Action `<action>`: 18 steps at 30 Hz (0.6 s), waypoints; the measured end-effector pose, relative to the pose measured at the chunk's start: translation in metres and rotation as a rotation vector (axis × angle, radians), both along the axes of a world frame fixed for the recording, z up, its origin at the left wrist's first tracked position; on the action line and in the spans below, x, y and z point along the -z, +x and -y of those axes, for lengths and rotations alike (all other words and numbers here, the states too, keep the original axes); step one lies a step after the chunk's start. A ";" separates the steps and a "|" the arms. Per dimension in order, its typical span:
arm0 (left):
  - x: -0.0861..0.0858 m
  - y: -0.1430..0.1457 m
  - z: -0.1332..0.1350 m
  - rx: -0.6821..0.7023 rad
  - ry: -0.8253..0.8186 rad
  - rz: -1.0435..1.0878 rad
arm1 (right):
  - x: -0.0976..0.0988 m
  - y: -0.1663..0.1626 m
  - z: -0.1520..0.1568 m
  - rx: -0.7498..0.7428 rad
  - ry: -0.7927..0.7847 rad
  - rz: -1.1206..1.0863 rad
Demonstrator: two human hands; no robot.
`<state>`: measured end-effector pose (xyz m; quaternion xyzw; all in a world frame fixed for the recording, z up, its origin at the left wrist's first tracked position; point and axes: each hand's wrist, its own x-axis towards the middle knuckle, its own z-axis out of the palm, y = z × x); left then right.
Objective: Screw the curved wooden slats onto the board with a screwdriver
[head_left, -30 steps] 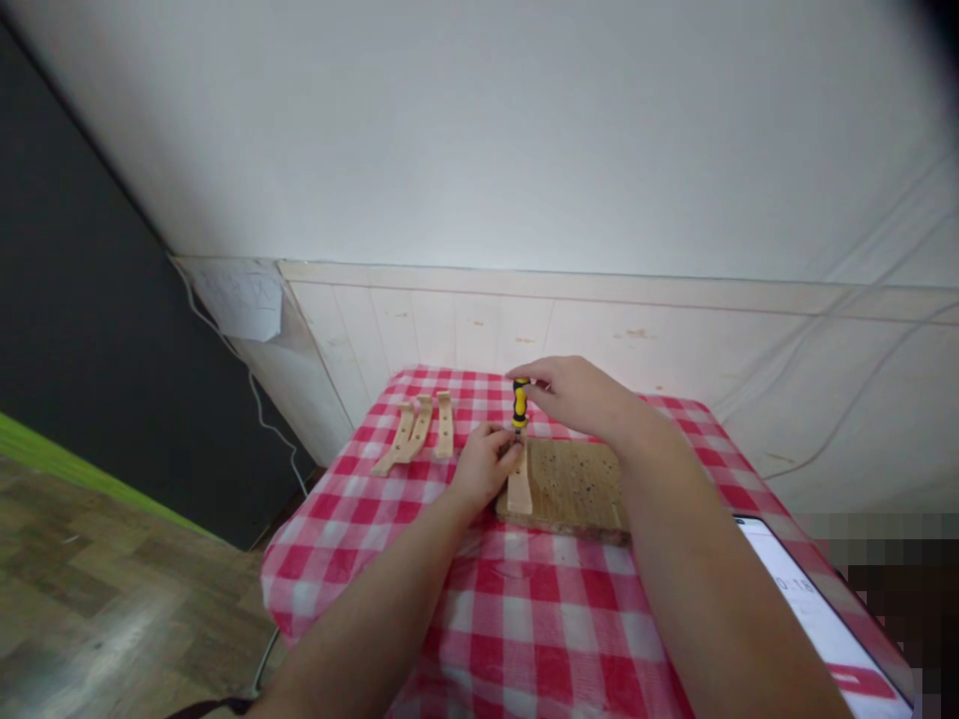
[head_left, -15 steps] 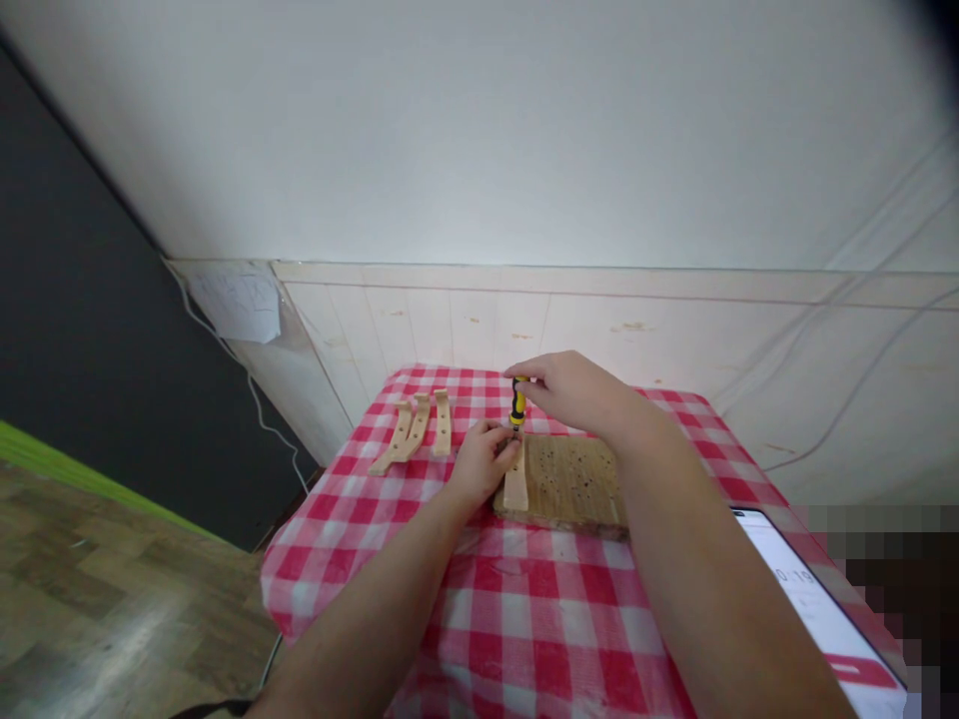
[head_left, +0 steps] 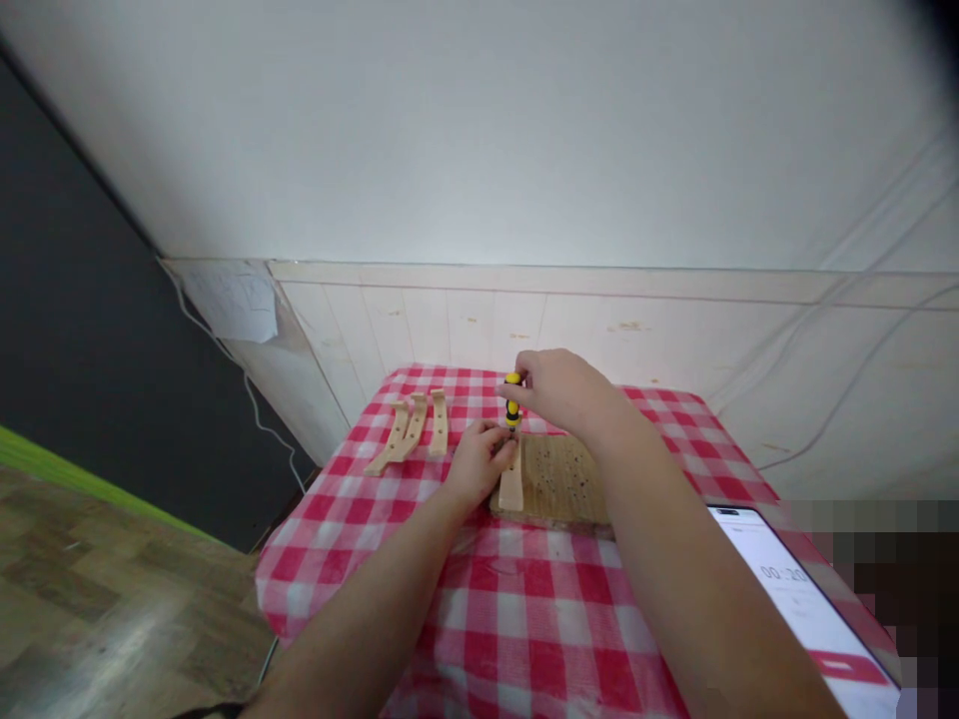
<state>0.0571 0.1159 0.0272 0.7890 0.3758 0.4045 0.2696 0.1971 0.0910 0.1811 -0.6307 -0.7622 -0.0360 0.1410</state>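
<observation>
A small yellow and black screwdriver (head_left: 512,398) stands upright over the far end of a pale wooden strip (head_left: 512,488). My right hand (head_left: 558,391) is closed on its top, fingers wrapped round the handle. The strip lies along the left edge of a wooden board (head_left: 563,481) dotted with small holes. My left hand (head_left: 479,461) rests at the board's left side, its fingers pinched near the screwdriver's tip and the strip's end; what they hold there is hidden.
Three more curved wooden strips (head_left: 412,429) lie side by side at the table's far left on the red and white checked cloth (head_left: 524,619). A phone (head_left: 805,599) with a lit screen lies at the near right. A white panelled wall stands behind the table.
My right hand has turned slightly on the screwdriver's top, and the view has shifted a little. The board, the strips and my left hand keep their places.
</observation>
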 end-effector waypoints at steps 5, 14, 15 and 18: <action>0.002 0.000 0.000 -0.001 0.006 0.014 | 0.002 0.000 -0.002 -0.161 -0.022 -0.077; 0.002 -0.001 0.000 0.007 -0.014 0.003 | -0.002 0.002 0.001 0.046 -0.003 0.030; 0.002 -0.001 0.000 0.005 -0.015 0.004 | -0.002 0.002 0.001 0.050 0.001 0.021; 0.002 0.000 -0.001 -0.001 -0.014 0.007 | -0.002 0.002 0.002 -0.052 -0.011 -0.073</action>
